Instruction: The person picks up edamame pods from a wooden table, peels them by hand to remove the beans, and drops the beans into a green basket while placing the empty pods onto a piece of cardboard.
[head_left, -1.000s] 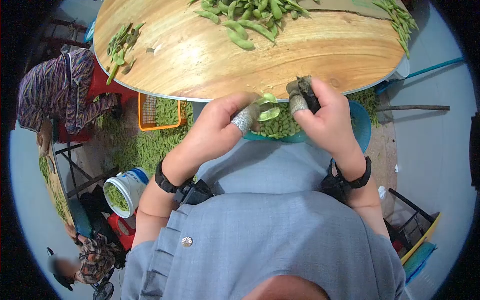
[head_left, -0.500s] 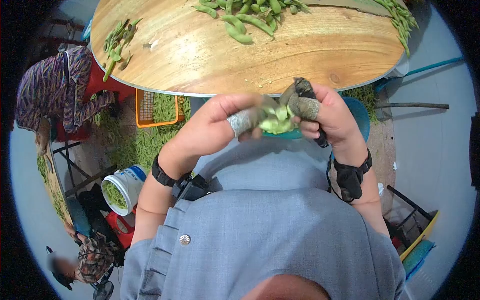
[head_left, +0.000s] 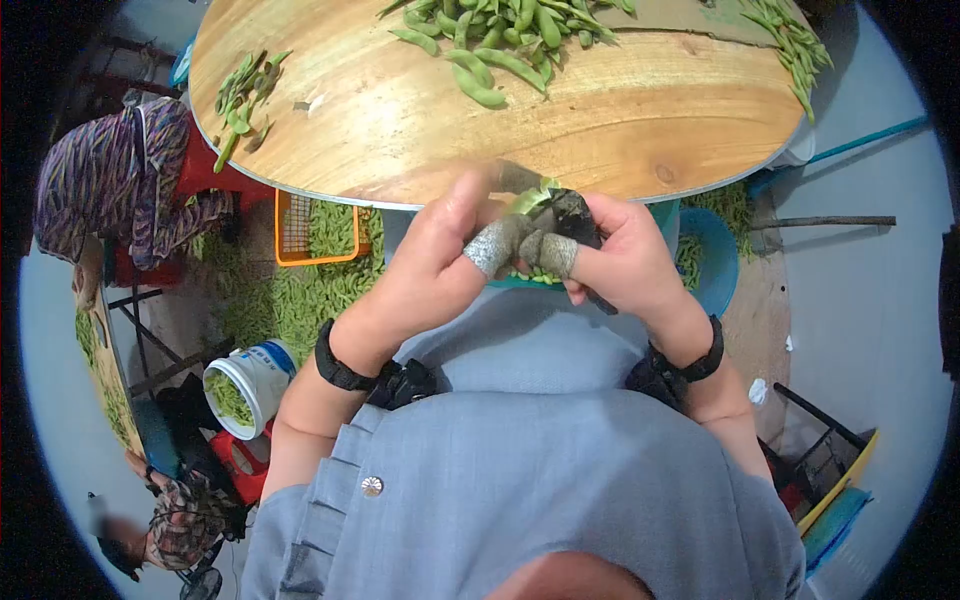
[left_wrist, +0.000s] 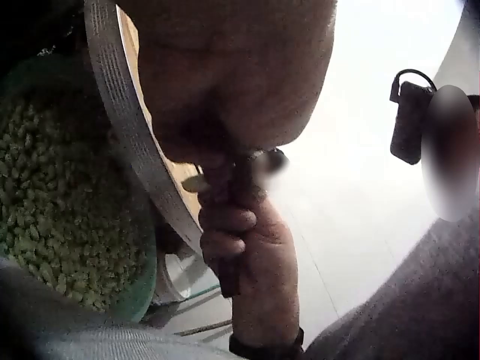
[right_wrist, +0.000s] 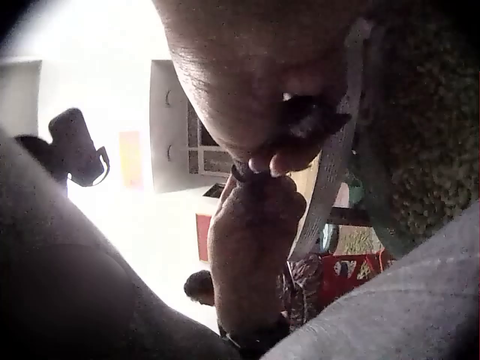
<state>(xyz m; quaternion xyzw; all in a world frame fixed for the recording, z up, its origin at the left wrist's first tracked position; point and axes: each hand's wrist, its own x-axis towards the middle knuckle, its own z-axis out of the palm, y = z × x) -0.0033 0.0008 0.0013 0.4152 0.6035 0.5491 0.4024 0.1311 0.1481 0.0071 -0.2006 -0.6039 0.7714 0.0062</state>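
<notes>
My left hand, its thumb wrapped in silvery tape, holds a green bean pod in its fingers near the table edge. Against it, my right hand meets the left at the fingertips. The right thumb carries a grey-brown wrap and presses in by the pod. A long black strip runs through the right fist, and its lower end sticks out under the curled fingers in the left wrist view; I cannot tell what it is. Below the hands, a green bowl contains shelled beans.
Bean pods are heaped on the wooden table, with smaller bunches at both sides. On the left are an orange basket, a white bucket and pods across the floor. A blue basin stands right. Two people sit at the left.
One second ago the hands were apart and the left held a split pod. They came together over the bowl; now the right hand has moved left, with a pod between them.
</notes>
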